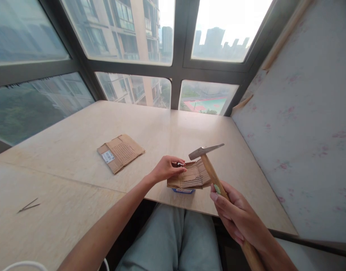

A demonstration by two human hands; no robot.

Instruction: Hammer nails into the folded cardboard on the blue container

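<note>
My right hand (232, 210) is wrapped round the wooden handle of a hammer (214, 171). Its metal head is raised above the right side of a folded piece of corrugated cardboard (191, 176). The cardboard rests on a blue object (183, 191), mostly hidden beneath it, near the table's front edge. Over the cardboard's left part, my left hand (167, 168) is closed, thumb and fingers pinching a small black-and-white item (179, 164). That item is too small to name, and I cannot tell whether it touches the cardboard.
Another folded cardboard piece (121, 152) with a white label lies farther back on the pale tabletop (85, 128). Two thin dark nail-like pieces (28, 205) lie at the left. Windows border the back, a patterned wall (299, 135) the right. A white cord (26, 264) shows bottom left.
</note>
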